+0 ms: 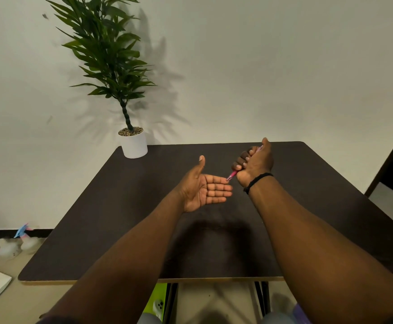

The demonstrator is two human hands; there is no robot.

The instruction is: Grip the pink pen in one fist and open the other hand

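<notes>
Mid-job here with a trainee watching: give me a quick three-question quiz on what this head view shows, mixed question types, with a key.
1. True or false: the left hand is curled round the pink pen.
2. Multiple choice: where does the white plant pot stand? A) far left corner of the dark table; B) near right corner; C) on the floor.
3. Fill in: the right hand wears a black ____ at the wrist.

Key
1. False: the left hand is flat, palm open with the thumb up; the right hand grips the pen, whose tip points at the left fingertips.
2. A.
3. Band.
</notes>
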